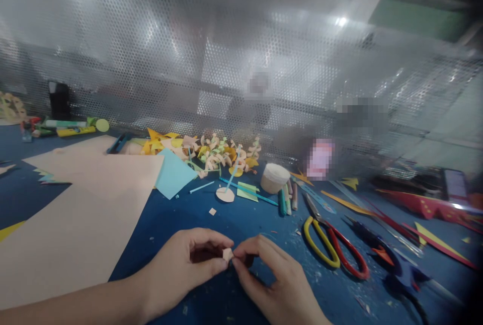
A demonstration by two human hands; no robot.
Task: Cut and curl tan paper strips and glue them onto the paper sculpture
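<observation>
In the head view, a blue tabletop strewn with paper scraps carries the scissors. Left of these, the left hand has thumb and finger clamped on a small pale paper piece; the right hand, nearer the scissors, pinches its edge. A large pale sheet lies far left of the scissors, a glue gun just right, a perforated metal panel behind.

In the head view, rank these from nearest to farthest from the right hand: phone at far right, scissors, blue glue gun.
1. Scissors: just right of the right hand.
2. Blue glue gun: farther right, past the scissors.
3. Phone: far right, toward the back.
</observation>
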